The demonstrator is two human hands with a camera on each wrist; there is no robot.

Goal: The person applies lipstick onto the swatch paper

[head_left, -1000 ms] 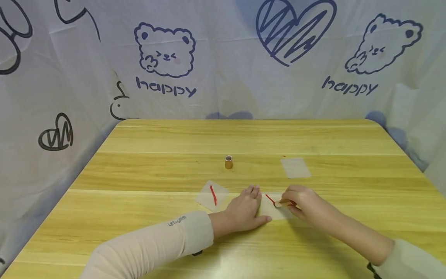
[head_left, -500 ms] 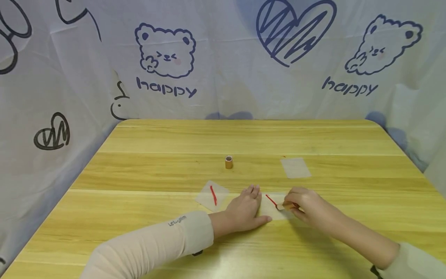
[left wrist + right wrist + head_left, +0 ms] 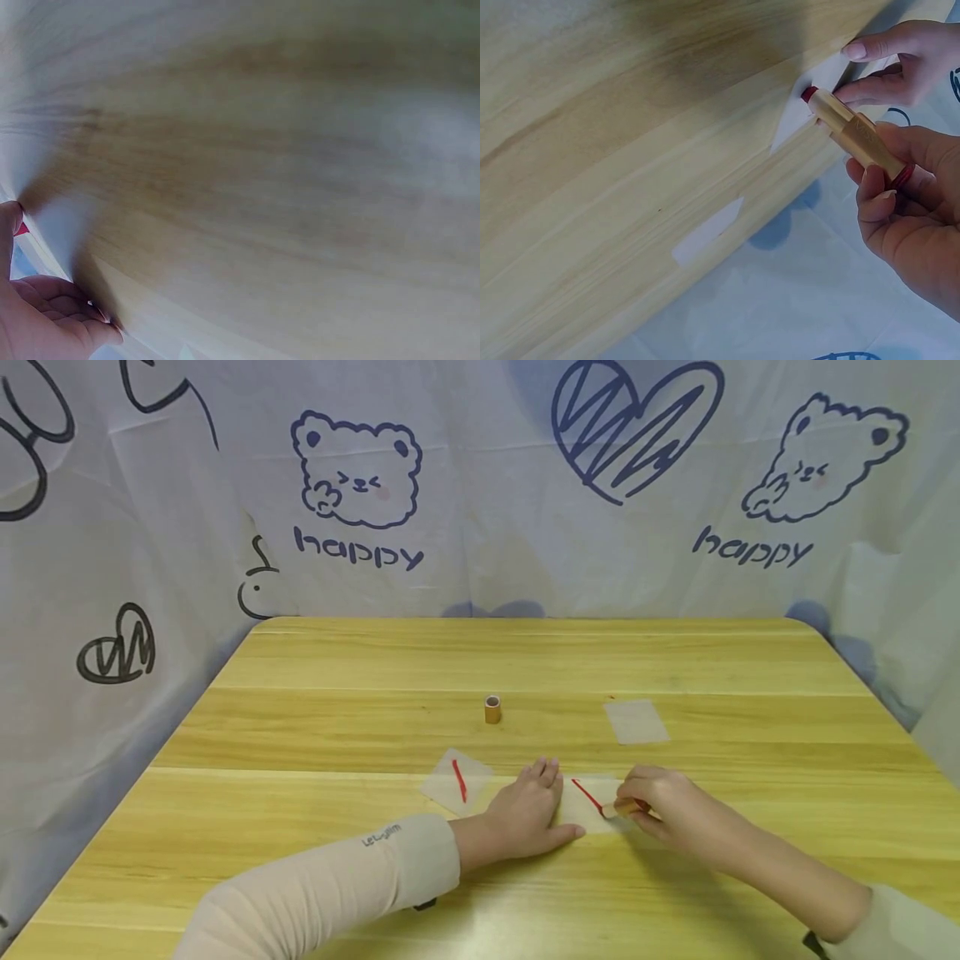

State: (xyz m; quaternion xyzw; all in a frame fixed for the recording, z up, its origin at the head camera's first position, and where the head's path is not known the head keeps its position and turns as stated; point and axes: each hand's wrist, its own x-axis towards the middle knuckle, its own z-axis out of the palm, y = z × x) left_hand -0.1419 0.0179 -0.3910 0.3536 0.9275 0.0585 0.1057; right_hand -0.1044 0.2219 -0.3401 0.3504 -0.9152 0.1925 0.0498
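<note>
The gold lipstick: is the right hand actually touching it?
Touching. The right wrist view shows the right hand gripping the gold lipstick, fingers curled round it.

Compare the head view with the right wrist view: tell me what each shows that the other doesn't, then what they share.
Only the head view: the small brown cylinder standing on the table, the sleeves, and the left-hand paper with its red stroke.

Only the right wrist view: the lettering on the lipstick, too small to read surely.

Both: the left hand, the right hand gripping the lipstick, the paper between the hands, the unmarked-looking paper farther off, the table and the pale cloth.
</note>
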